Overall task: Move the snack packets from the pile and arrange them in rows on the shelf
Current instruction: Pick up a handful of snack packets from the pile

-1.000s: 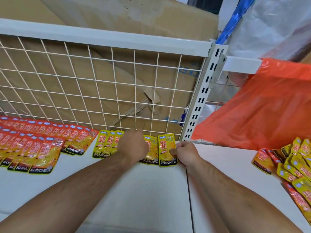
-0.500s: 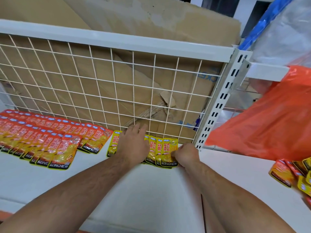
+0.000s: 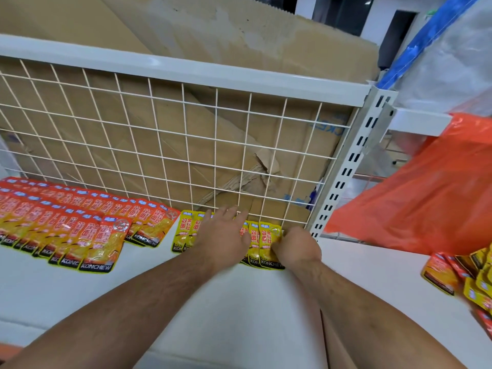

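My left hand (image 3: 223, 235) lies flat, fingers spread, on the yellow packet row (image 3: 186, 231) at the foot of the wire grid (image 3: 159, 145). My right hand (image 3: 298, 246), fingers curled, seems to pinch the end packet (image 3: 266, 239). The pile (image 3: 468, 275) sits right of the grid.

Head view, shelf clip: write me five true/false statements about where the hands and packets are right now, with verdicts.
1. The left hand lies flat on the yellow packets. True.
2. The right hand hovers clear of every packet. False: its curled fingers grip the rightmost yellow packet.
3. The red packets lie in rows left of the yellow ones. True.
4. The orange bag hangs left of the wire grid. False: it is to the right, past the slotted upright.
5. A loose pile of packets lies at the far right of the view. True.
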{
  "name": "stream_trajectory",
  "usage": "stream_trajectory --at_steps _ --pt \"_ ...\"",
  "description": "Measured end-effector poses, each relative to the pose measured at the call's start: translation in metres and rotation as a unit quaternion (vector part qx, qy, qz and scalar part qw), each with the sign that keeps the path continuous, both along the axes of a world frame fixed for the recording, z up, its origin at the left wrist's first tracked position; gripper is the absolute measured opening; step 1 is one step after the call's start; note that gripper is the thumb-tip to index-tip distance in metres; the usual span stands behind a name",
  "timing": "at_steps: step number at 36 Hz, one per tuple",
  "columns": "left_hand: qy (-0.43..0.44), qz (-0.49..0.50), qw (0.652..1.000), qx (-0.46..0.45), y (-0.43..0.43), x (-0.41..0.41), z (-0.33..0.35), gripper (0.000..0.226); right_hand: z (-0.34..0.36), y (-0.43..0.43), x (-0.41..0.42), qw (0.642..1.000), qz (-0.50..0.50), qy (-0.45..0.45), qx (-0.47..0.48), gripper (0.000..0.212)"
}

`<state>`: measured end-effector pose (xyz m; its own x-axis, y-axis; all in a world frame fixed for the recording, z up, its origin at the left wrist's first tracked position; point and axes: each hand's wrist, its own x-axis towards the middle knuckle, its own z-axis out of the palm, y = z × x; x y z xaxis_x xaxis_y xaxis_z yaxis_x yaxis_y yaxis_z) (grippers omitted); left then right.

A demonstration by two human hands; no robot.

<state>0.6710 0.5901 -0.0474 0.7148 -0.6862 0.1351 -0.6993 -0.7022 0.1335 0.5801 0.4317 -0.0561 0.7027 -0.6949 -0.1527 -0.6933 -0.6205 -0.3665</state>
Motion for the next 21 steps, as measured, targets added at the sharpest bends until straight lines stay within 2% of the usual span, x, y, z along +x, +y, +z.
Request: stream_trajectory --at_steps 4,8,15,21 --pt "-0.004 -0.028 1.000 0.002 -0.005 -0.005 0.001 0.059 0.005 0.008 -0.017 0.995 0.068 -0.024 -0.064 0.035" --pt "0.006 -0.076 0.997 0.006 -0.018 -0.019 -0.002 0.059 0.010 0.017 -0.047 0.984 0.115 0.032 -0.133 0.062" --pt "0.027 -0.162 0.986 0.026 -0.052 -0.066 -0.005 0.060 0.019 0.015 -0.117 0.989 0.036 0.070 -0.122 0.072" --pt "0.032 -0.214 0.976 0.028 -0.077 -0.124 0.001 0.058 0.026 0.001 -0.186 0.989 -0.019 0.066 -0.132 0.071"
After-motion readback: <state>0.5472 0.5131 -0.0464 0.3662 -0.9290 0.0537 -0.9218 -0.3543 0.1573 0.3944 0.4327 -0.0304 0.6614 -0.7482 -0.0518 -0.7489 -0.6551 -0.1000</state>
